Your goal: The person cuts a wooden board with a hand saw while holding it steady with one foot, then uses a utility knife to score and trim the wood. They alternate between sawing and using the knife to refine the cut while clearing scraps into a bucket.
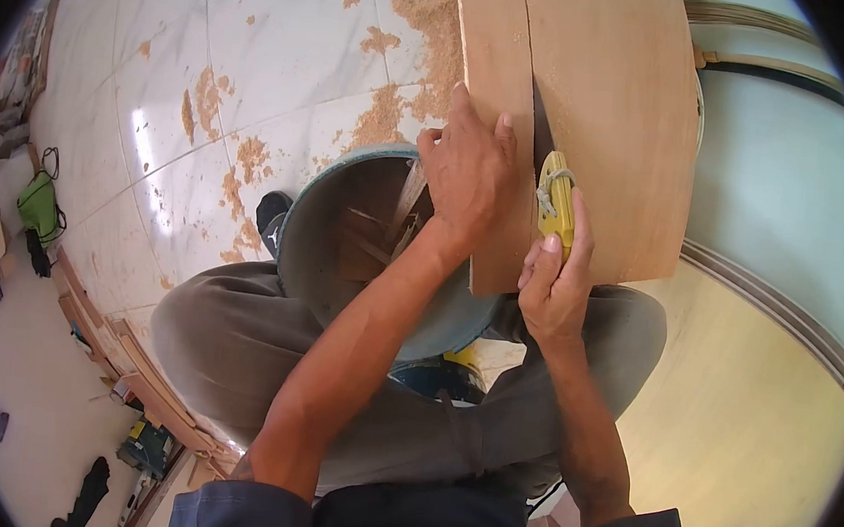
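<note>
A broad wooden board lies across the upper right, with a long cut running down it. In that cut sits the dark blade of a handsaw with a yellow handle. My right hand is wrapped round the handle near the board's lower edge. My left hand lies on the narrow strip of board left of the cut, its fingers spread toward the strip's left edge. Under the left forearm and the board stands a round grey bucket with wood offcuts inside.
Sawdust is scattered over the white tiled floor. At the left are a green item, wooden strips and a power tool. My bent legs flank the bucket; a pale panel stands at the right.
</note>
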{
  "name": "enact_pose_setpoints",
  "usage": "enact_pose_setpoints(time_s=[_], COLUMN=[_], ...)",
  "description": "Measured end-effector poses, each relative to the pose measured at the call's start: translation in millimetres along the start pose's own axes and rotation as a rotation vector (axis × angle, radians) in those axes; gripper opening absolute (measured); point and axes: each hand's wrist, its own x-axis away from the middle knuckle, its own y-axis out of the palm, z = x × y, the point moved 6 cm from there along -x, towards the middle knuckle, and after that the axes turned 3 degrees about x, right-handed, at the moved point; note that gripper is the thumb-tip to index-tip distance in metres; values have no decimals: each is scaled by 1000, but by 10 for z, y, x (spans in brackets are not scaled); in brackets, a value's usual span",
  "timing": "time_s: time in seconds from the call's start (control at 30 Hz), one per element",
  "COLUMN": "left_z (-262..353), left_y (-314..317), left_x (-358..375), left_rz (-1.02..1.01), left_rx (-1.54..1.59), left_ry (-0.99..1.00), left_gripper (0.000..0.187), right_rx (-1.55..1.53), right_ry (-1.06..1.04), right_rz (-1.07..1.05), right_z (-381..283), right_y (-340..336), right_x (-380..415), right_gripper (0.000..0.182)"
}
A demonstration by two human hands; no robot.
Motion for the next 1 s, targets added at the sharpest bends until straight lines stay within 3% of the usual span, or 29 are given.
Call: enact_pose_setpoints(time_s=[0.07, 0.17, 0.37, 0.5, 0.6, 0.67, 0.77, 0.8, 0.93, 1.0], left_z=[-10, 7, 440, 710, 963, 1141, 1317, 1360, 1714, 1748], left_y=[-65, -289, -1273, -1985, -2442, -2599, -2561, -2487, -2066, -1766], left_x=[-48, -5, 334, 413, 290, 110, -191, -289, -424, -497], left_rz=[-94, -142, -494, -499, -465, -457, -457, -496, -595, -644], left_rx=[21, -19, -386, -396, -308, -346, -405, -472, -363, -378], left_ry=[1, 154, 84, 40, -113, -118, -97, 12, -32, 73], left_gripper=[69, 74, 67, 58, 52, 43, 43, 42, 42, 40], right_rx=[31, 75, 67, 13, 22, 54, 48, 44, 65, 37], right_ry=[68, 99, 70, 214, 285, 261, 275, 287, 337, 339], right_rz=[-51, -95, -57, -171, -283, -319, -351, -347, -360, -318], right_z=[-11, -113, -327, -589, -786, -832, -853, -841, -824, -817], right_y=[-7, -42, -144, -277, -387, -445, -435, -439, -385, -359], right_x=[-9, -37, -41, -109, -249, -378, -491, -537, -528, -539], right_gripper=[50, 50, 57, 64, 70, 72, 72, 71, 67, 62])
